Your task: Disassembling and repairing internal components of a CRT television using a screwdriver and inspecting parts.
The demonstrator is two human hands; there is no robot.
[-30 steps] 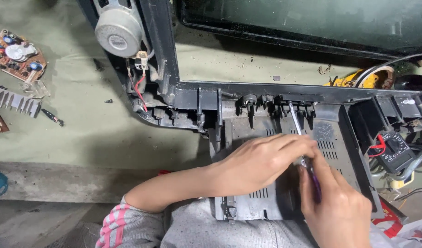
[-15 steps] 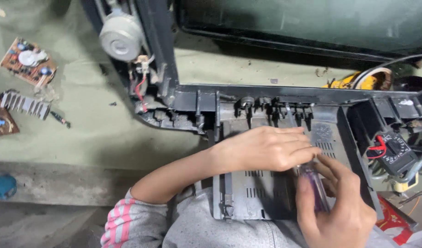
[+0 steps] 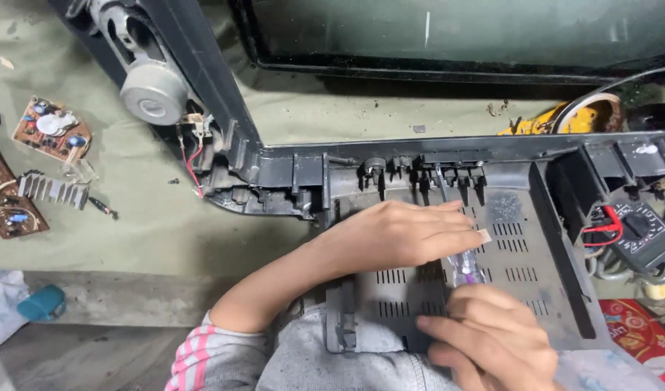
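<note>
A dark plastic television frame (image 3: 289, 163) lies on the work surface, its vented grey bottom panel (image 3: 524, 253) resting over my lap. My left hand (image 3: 401, 235) lies flat on that panel, fingers pointing right and touching the tool's shaft. My right hand (image 3: 492, 340) grips a screwdriver with a clear purple handle (image 3: 464, 269), its tip hidden under my left fingers. A row of black buttons (image 3: 423, 177) lines the frame's edge just beyond my hands.
A round speaker (image 3: 153, 95) sits in the frame's left side. Circuit boards (image 3: 52, 130) and a finned heat sink (image 3: 52, 190) lie at the left. A multimeter with red lead (image 3: 640, 232) is at the right, a yellow cable reel (image 3: 564, 119) behind, a teal object (image 3: 41, 303) low left.
The tool has shifted lower and more upright under my left fingers; my right hand dropped toward the near edge. The view moved closer and slightly left.
</note>
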